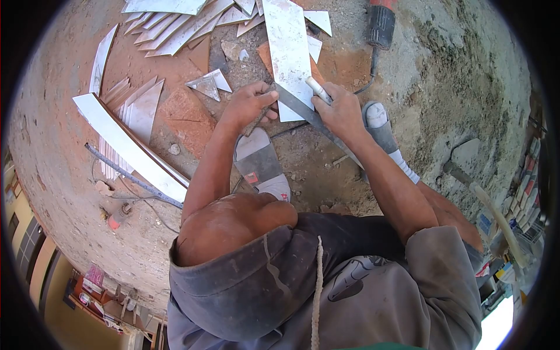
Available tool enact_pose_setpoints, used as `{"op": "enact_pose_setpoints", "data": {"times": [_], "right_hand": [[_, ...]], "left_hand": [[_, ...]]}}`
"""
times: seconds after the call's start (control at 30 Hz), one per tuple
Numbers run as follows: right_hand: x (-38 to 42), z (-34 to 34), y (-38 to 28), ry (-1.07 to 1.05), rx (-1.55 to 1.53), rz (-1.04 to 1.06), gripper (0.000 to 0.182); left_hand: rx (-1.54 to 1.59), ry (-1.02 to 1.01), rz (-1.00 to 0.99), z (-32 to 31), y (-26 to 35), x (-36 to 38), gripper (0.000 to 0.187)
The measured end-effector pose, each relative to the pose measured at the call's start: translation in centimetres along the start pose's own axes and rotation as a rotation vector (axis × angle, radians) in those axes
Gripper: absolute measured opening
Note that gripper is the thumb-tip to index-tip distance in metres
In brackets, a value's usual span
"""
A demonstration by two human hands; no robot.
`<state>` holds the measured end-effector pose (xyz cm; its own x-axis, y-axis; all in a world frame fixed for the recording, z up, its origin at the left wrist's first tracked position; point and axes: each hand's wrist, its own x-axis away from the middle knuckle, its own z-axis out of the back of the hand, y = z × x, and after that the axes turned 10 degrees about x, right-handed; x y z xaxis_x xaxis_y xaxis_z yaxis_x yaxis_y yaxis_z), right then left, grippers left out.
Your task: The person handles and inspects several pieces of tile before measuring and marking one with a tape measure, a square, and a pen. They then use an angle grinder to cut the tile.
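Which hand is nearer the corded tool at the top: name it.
Right. The right hand is below and to the left of the corded tool; the left hand is also below it but farther left.

Grey strip (304, 109) aslant across white tile (287, 46)

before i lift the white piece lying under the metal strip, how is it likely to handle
The white piece looks flat and straight-edged, like tile, so it should stay stiff. Similar pieces stacked nearby show thin edges, so it may snap if lifted by one end. Its smooth-looking, smudged face could be a bit slippery.
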<state>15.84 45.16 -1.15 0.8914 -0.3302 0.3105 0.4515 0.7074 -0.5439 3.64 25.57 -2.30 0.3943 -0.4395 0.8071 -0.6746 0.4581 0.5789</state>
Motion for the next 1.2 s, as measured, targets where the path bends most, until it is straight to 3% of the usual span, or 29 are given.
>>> {"op": "enact_pose_setpoints", "data": {"times": [1.2], "right_hand": [[-1.2, 0.6, -0.1, -0.113, -0.082, -0.151, 0.027]], "left_hand": [[0.021, 0.035, -0.059, -0.4, -0.6, -0.1, 0.024]]}}
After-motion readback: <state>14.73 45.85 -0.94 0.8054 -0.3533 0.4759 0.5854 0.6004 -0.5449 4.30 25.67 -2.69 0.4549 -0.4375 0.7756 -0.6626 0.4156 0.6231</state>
